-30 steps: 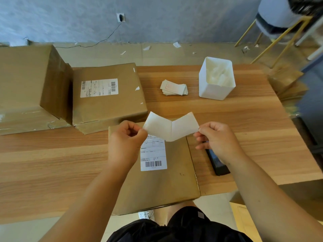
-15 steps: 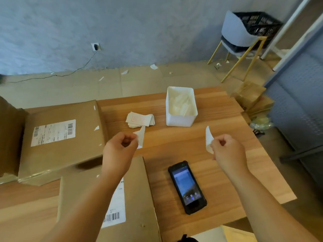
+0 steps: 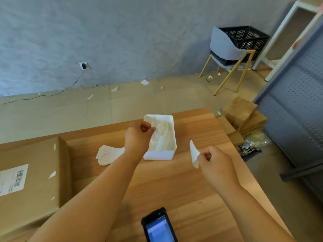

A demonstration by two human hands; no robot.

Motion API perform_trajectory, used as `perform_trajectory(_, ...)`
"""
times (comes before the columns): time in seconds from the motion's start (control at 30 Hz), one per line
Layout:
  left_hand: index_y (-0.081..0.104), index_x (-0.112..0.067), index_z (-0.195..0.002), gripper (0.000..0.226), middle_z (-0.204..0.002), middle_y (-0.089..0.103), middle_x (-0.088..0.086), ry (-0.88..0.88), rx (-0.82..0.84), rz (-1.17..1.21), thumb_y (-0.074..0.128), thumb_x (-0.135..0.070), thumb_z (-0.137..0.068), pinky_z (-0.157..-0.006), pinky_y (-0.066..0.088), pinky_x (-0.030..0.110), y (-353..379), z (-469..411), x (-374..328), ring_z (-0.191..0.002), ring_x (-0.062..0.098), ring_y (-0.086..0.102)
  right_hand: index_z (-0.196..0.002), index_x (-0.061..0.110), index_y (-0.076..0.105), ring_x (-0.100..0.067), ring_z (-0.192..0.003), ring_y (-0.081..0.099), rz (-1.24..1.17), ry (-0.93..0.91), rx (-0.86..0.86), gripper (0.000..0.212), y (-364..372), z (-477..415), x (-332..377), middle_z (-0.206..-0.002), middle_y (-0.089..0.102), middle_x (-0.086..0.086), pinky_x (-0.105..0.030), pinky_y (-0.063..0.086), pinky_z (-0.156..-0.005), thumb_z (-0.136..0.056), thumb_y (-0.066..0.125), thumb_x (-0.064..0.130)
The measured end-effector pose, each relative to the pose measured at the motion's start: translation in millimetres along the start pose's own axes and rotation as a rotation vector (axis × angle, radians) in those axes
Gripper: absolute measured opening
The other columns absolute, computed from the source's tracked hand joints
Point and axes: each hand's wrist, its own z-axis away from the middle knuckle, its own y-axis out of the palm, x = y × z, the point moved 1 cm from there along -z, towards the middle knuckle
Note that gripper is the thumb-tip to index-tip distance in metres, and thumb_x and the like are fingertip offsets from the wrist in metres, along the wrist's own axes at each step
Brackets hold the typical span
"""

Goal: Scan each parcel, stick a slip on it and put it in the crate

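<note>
The left hand (image 3: pixel 138 137) is curled, thumb and forefinger pinching a thin paper strip (image 3: pixel 154 122) that stands up from the fingertips just over the open top of the white bin (image 3: pixel 159 155). The right hand (image 3: pixel 216 165) is also curled, pinching the lower corner of a white slip (image 3: pixel 193 152). The slip is held edge-on in the air, above the surface (image 3: pixel 183 189), to the right of the bin and apart from it.

The bin stands toward the far edge of the wooden surface and holds crumpled whitish paper. Just left of it, partly hidden behind the left forearm, a loose stack of slips (image 3: pixel 107 155) lies flat on the wood. At the near edge, between the two forearms, lies a black handheld scanner (image 3: pixel 159 226) with its screen lit and facing up.

On the left side of the surface sits a large cardboard parcel (image 3: pixel 35 154), with a barcode label (image 3: pixel 13 179) and a few paper scraps stuck to its top face.

The black crate (image 3: pixel 244 39) is well apart from the hands, at the far right, resting on the seat of a grey chair (image 3: pixel 225 48) with yellow legs. Smaller cardboard boxes (image 3: pixel 243 114) are piled on the floor (image 3: pixel 87 109) right of the surface, and torn paper bits lie scattered along the wall.
</note>
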Motion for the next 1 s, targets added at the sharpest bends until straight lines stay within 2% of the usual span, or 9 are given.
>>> perform_trajectory(0.07, 0.062, -0.021, -0.08, 0.006, -0.078, 0.066, -0.005, -0.035, 0.039, -0.098, 0.066, -0.024, -0.084, -0.055, 0.041, 0.021, 12, -11, 9, -0.071, 0.013, 0.061, -0.073, 0.029, 0.056, -0.007, -0.061, 0.057, -0.009, -0.007, 0.002, 0.014, -1, -7, -4, -0.069, 0.062, 0.009, -0.026, 0.04, -0.049, -0.085, 0.055, 0.024)
perform_trajectory(0.2, 0.069, -0.015, -0.096, 0.013, -0.097, 0.069, -0.001, -0.051, 0.116, -0.292, 0.059, -0.021, -0.09, -0.066, 0.041, 0.022, 23, -18, 29, -0.077, 0.013, 0.057, -0.071, 0.029, 0.057, -0.003, -0.055, 0.055, -0.041, -0.004, 0.01, 0.014, -3, -15, -12, -0.064, 0.06, 0.01, -0.02, 0.035, -0.046, -0.084, 0.056, 0.022)
perform_trajectory(0.3, 0.068, -0.015, -0.101, 0.017, -0.104, 0.066, 0.0, -0.005, 0.116, -0.342, 0.057, -0.023, -0.091, -0.064, 0.039, 0.019, 18, -11, 32, -0.079, 0.011, 0.055, -0.072, 0.029, 0.058, -0.003, -0.056, 0.055, -0.05, -0.006, 0.033, 0.015, -3, -16, -16, -0.066, 0.061, 0.01, -0.021, 0.037, -0.048, -0.084, 0.057, 0.021)
perform_trajectory(0.37, 0.068, -0.018, -0.098, 0.014, -0.1, 0.066, -0.006, 0.026, 0.114, -0.308, 0.059, -0.025, -0.09, -0.064, 0.039, 0.017, 11, -1, 28, -0.082, 0.009, 0.057, -0.073, 0.03, 0.057, -0.005, -0.061, 0.057, -0.054, -0.03, 0.054, 0.015, -3, -13, -16, -0.069, 0.062, 0.009, -0.023, 0.042, -0.05, -0.086, 0.057, 0.021)
perform_trajectory(0.43, 0.066, -0.026, -0.085, 0.008, -0.088, 0.066, -0.014, 0.011, 0.131, -0.205, 0.06, -0.029, -0.088, -0.061, 0.038, 0.016, 2, 16, 19, -0.08, 0.007, 0.06, -0.075, 0.031, 0.057, -0.006, -0.065, 0.058, -0.054, -0.082, 0.076, 0.014, -2, -9, -14, -0.073, 0.062, 0.01, -0.025, 0.047, -0.055, -0.086, 0.058, 0.022)
perform_trajectory(0.53, 0.067, -0.028, -0.075, 0.019, -0.074, 0.069, -0.013, -0.04, 0.202, -0.024, 0.058, -0.039, -0.087, -0.06, 0.042, 0.022, -12, 52, 3, -0.067, 0.002, 0.064, -0.079, 0.031, 0.057, -0.005, -0.072, 0.057, -0.015, -0.223, 0.117, 0.01, 2, 2, -8, -0.079, 0.06, 0.013, -0.023, 0.047, -0.059, -0.087, 0.057, 0.026)
perform_trajectory(0.73, 0.069, -0.024, -0.088, 0.03, -0.081, 0.073, -0.011, -0.237, 0.248, 0.235, 0.058, -0.052, -0.083, -0.061, 0.05, 0.023, -37, 128, 2, -0.069, 0.006, 0.068, -0.088, 0.021, 0.061, -0.005, -0.075, 0.053, 0.105, -0.595, 0.226, 0.007, 26, 39, 15, -0.084, 0.057, 0.011, -0.025, 0.048, -0.064, -0.088, 0.055, 0.025)
perform_trajectory(0.9, 0.068, -0.022, -0.08, 0.02, -0.072, 0.072, -0.009, -0.285, 0.141, 0.132, 0.063, -0.04, -0.084, -0.055, 0.051, 0.016, -61, 156, 32, -0.065, 0.003, 0.067, -0.079, 0.009, 0.066, -0.012, -0.064, 0.05, 0.213, -0.868, 0.263, 0.006, 57, 79, 34, -0.073, 0.059, -0.001, -0.026, 0.041, -0.051, -0.084, 0.064, 0.012)
perform_trajectory(1.0, 0.068, -0.021, -0.071, 0.017, -0.064, 0.07, -0.005, -0.299, 0.091, 0.116, 0.063, -0.027, -0.086, -0.057, 0.054, 0.022, -81, 166, 50, -0.056, 0.004, 0.063, -0.073, 0.005, 0.066, -0.018, -0.059, 0.054, 0.223, -0.959, 0.26, 0.007, 75, 104, 43, -0.067, 0.059, -0.004, -0.029, 0.046, -0.046, -0.08, 0.067, 0.007)
